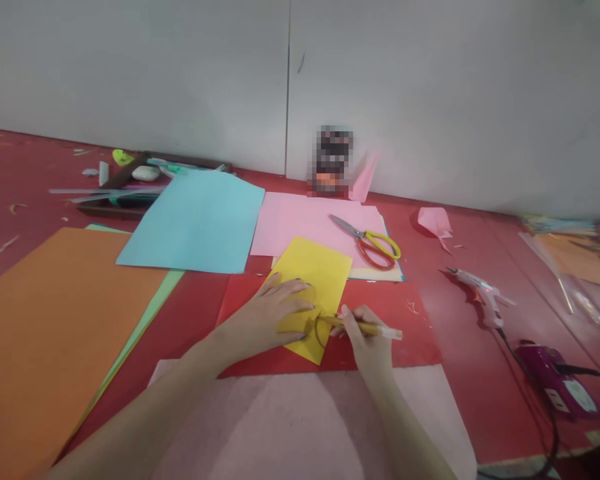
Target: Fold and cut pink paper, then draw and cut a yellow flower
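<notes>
My left hand (280,308) lies flat with fingers spread on a yellow sheet of paper (320,267), which sits at a slant. In my right hand (367,340) is a yellow-brown pen (367,327) with a pale back end, gripped between thumb and fingers. Its tip points left, at the lower right part of the yellow sheet. A dark curved line (317,337) shows there near the tip. Under the yellow sheet lies a red sheet (400,327). Scissors (365,239) with one yellow and one red handle rest on pink paper (300,213) just behind.
Blue paper (195,227) leans over a dark tray (115,210) of small tools. Orange sheets (70,320) cover the left. On the right are a glue gun (483,297), a purple corded box (555,380) and a folded pink piece (434,220). A white wall (180,80) stands behind.
</notes>
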Tool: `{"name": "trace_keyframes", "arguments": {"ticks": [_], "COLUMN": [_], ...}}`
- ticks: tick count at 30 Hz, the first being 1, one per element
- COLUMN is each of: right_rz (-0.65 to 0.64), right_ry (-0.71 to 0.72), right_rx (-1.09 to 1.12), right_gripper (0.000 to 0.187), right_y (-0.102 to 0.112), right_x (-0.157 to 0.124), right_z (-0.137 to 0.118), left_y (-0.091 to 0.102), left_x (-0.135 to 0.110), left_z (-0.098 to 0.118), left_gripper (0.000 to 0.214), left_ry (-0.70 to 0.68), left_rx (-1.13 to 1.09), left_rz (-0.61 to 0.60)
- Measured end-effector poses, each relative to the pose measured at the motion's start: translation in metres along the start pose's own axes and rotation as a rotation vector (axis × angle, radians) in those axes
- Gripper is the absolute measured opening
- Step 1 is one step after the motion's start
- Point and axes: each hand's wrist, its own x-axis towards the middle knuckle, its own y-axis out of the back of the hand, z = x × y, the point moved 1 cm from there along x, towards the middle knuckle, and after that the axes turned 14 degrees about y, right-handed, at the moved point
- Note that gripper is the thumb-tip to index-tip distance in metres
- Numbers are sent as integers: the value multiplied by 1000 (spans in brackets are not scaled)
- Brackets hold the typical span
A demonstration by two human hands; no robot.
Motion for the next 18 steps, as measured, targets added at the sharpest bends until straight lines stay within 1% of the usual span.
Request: {"name": "trace_keyframes", "arguments": {"ticks": [5,10,15,18], "right_rz": [78,23,88,68], "right_ry": [12,41,33,38], "right_rx": [-33,-45,-94,-62], "right_gripper": [33,31,34,33], "right_y": [0,0,0,0], "right_x": [0,-2,-1,-2], "right_z": [-2,0,-2,-3], "left_y": [1,2,2,2], "left_x": [0,1,0,0], "left_z": [1,1,1,1], "left_gripper": [37,37,35,38], "left_ry": [13,8,21,18], "left_rx": [-7,-15,-26,-21], "left_rz": [-17,-4,-8,-2]}}
